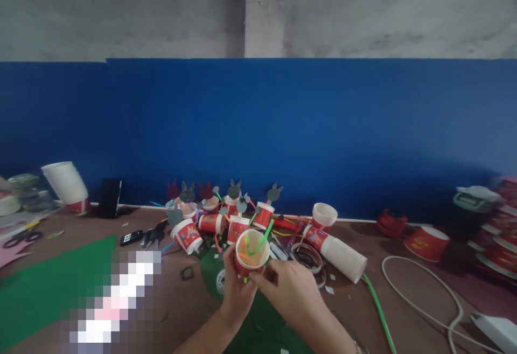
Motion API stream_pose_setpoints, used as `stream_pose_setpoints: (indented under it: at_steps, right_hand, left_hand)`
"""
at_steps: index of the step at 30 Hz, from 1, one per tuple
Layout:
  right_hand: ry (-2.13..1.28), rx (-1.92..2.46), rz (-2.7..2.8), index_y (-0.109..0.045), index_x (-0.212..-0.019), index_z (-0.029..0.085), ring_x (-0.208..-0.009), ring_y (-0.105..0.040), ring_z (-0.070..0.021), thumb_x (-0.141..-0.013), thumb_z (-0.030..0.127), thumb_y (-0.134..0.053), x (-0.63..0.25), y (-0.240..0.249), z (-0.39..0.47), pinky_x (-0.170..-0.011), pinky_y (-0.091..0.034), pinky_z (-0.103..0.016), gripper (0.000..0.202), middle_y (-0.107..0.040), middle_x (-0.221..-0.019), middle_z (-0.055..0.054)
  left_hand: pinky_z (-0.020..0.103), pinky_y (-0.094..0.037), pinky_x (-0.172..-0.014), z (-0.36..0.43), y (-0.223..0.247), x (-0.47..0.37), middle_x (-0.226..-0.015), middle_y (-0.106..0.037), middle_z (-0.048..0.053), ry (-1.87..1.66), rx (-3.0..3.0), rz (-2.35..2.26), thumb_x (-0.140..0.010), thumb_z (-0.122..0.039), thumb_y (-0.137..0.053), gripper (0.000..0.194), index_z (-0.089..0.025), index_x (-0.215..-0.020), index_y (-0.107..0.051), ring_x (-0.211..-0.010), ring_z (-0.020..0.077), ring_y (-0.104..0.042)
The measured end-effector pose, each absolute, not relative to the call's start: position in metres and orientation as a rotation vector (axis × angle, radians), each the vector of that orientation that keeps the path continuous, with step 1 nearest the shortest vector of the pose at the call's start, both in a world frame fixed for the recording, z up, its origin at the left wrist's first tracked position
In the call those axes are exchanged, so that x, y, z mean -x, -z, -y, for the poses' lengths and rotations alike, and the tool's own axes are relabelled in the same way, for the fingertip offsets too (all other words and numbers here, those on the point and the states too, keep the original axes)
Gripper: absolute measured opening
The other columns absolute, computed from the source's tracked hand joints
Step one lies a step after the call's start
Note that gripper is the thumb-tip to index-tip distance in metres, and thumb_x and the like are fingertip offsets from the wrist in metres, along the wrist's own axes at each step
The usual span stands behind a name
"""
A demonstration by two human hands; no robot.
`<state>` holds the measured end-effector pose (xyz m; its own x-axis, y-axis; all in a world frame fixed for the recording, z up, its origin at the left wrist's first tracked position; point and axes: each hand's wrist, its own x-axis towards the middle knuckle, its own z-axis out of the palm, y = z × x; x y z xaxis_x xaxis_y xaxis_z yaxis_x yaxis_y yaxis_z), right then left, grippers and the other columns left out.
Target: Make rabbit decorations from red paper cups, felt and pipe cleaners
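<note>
My left hand (pixel 236 289) is wrapped round a red-and-white paper cup (pixel 252 254), tipped so that its inside faces me. Green and orange drinking straws (pixel 264 238) show in the cup, and one green straw sticks out past the rim. The fingers of my right hand (pixel 288 286) are closed against the cup's near right side; whether they pinch something small there is hidden. Just beyond stand and lie several red paper cups (pixel 187 235) with straws and grey or red animal-head cutouts (pixel 274 192) on them.
To the right lies a stack of paper cups (pixel 343 257), with a white cable (pixel 456 311) and a red bowl (pixel 427 243) farther over. Green paper (pixel 60 284), scissors (pixel 22 238) and a tilted cup stack (pixel 67 184) are at left. A blue panel (pixel 258 127) backs the table.
</note>
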<state>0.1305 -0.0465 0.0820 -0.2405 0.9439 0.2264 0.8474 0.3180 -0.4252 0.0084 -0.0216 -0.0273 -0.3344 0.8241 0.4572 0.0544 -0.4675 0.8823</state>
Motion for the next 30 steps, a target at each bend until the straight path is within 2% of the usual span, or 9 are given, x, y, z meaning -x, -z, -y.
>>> stream_pose_setpoints:
  at_steps: [6,11,14,16,19,22,24,26,30]
  right_hand:
    - [-0.443,1.293,2.239,-0.056,-0.055,0.016,-0.050,-0.043,-0.0091,-0.084,0.024,-0.045,-0.132,-0.080,0.043,-0.049,-0.024,-0.022,0.032,-0.052,-0.052,0.002]
    - [-0.638,1.060,2.257,-0.036,-0.050,0.016,-0.056,-0.039,-0.0073,-0.074,0.010,-0.043,-0.130,-0.083,0.045,-0.052,-0.028,-0.020,0.025,-0.045,-0.058,0.004]
    - [-0.796,0.996,2.286,-0.025,-0.050,0.017,-0.053,-0.031,-0.0058,-0.068,0.008,-0.040,-0.133,-0.088,0.050,-0.047,-0.022,-0.020,0.026,-0.034,-0.056,0.005]
    - [-0.928,0.968,2.359,-0.022,-0.049,0.017,-0.050,-0.025,-0.0053,-0.063,0.007,-0.040,-0.138,-0.092,0.053,-0.044,-0.017,-0.021,0.026,-0.025,-0.054,0.006]
    - [-1.044,0.973,2.474,-0.022,-0.046,0.017,-0.047,-0.018,-0.0052,-0.059,0.006,-0.042,-0.151,-0.099,0.059,-0.043,-0.013,-0.023,0.027,-0.016,-0.052,0.007]
    - [-1.034,1.065,2.527,-0.027,-0.045,0.017,-0.044,-0.020,-0.0049,-0.065,0.011,-0.049,-0.165,-0.105,0.061,-0.041,-0.013,-0.022,0.031,-0.019,-0.048,0.007]
    - [-1.048,1.149,2.485,-0.035,-0.045,0.017,-0.042,-0.024,-0.0048,-0.071,0.020,-0.052,-0.168,-0.108,0.061,-0.039,-0.015,-0.021,0.032,-0.027,-0.045,0.007]
    - [-0.974,1.236,2.338,-0.044,-0.049,0.017,-0.042,-0.030,-0.0058,-0.078,0.028,-0.050,-0.165,-0.110,0.059,-0.039,-0.019,-0.020,0.032,-0.038,-0.045,0.006]
    - [-0.491,1.435,2.084,-0.057,-0.061,0.019,-0.049,-0.042,-0.0095,-0.084,0.036,-0.046,-0.147,-0.106,0.055,-0.048,-0.026,-0.023,0.031,-0.053,-0.054,0.003]
  left_hand:
    - [0.031,-0.050,-0.081,0.024,0.024,-0.009,-0.106,-0.062,0.008,-1.751,-1.396,-1.041,-0.069,-0.027,-0.067,0.057,-0.020,-0.120,-0.042,-0.094,0.0212,-0.061]
    - [0.033,-0.049,-0.085,0.021,0.026,-0.013,-0.108,-0.063,0.008,-1.717,-1.286,-0.849,-0.064,-0.029,-0.074,0.062,-0.021,-0.118,-0.045,-0.096,0.0223,-0.061]
    - [0.030,-0.051,-0.075,0.019,0.026,-0.013,-0.098,-0.065,0.006,-1.688,-1.217,-0.870,-0.067,-0.032,-0.072,0.057,-0.020,-0.116,-0.047,-0.083,0.0190,-0.063]
    - [0.029,-0.051,-0.071,0.019,0.026,-0.012,-0.092,-0.065,0.006,-1.671,-1.257,-0.940,-0.070,-0.032,-0.070,0.050,-0.019,-0.114,-0.049,-0.078,0.0177,-0.063]
    - [0.032,-0.051,-0.075,0.022,0.027,-0.010,-0.094,-0.065,0.006,-1.644,-1.394,-1.031,-0.072,-0.027,-0.067,0.047,-0.019,-0.114,-0.050,-0.081,0.0188,-0.062]
    - [0.034,-0.050,-0.082,0.023,0.028,-0.008,-0.107,-0.062,0.008,-1.677,-1.496,-1.050,-0.069,-0.024,-0.068,0.052,-0.020,-0.117,-0.048,-0.095,0.0229,-0.060]
    - [0.036,-0.047,-0.088,0.023,0.027,-0.007,-0.115,-0.058,0.010,-1.735,-1.537,-1.054,-0.067,-0.021,-0.068,0.057,-0.020,-0.119,-0.046,-0.104,0.0250,-0.057]
    - [0.037,-0.047,-0.088,0.023,0.024,-0.006,-0.115,-0.057,0.010,-1.773,-1.582,-1.071,-0.067,-0.019,-0.068,0.059,-0.020,-0.120,-0.043,-0.103,0.0245,-0.057]
    - [0.037,-0.047,-0.085,0.025,0.019,-0.008,-0.106,-0.055,0.007,-1.842,-1.694,-1.142,-0.067,-0.017,-0.069,0.056,-0.022,-0.116,-0.041,-0.095,0.0219,-0.057]
